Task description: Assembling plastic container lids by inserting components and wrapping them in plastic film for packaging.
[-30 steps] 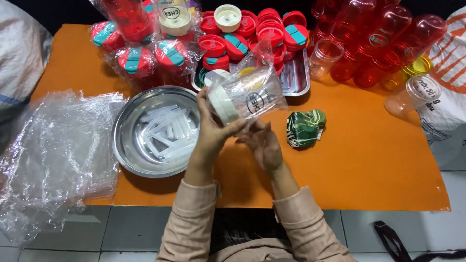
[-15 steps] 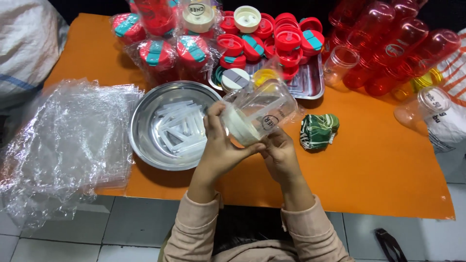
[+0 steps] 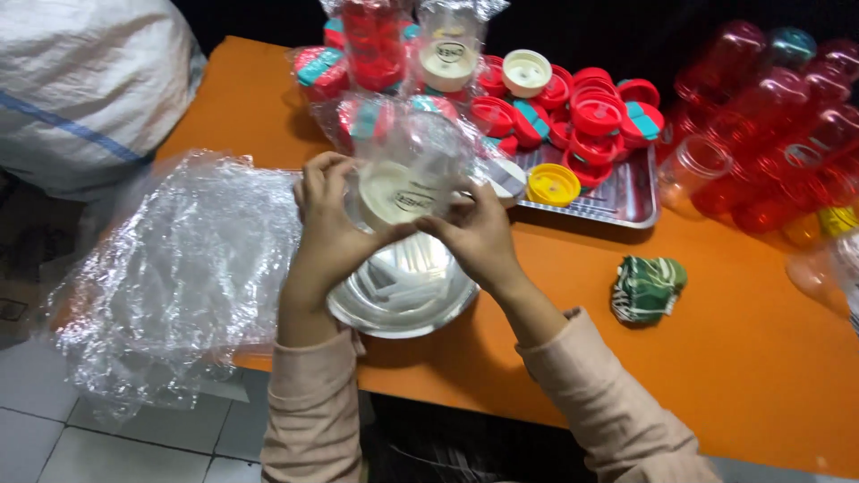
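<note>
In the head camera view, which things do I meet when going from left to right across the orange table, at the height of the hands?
Heap of clear plastic bags → left hand → clear bottle with cream lid → right hand → yellow lid → green cloth bundle.

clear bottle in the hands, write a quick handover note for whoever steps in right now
Left hand: grips the clear bottle from the left side.
Right hand: fingers on the bottle's cream lid, which faces the camera.
The bottle is held above the steel bowl, which holds small clear packets.
Loose clear plastic bags lie left of the bowl.
Steel tray behind holds red, cream and yellow lids; empty red bottles stand at right.
Done: lid sits on this bottle, and a few bagged bottles stand at the back.
Left: many red bottles have no lids.
</note>
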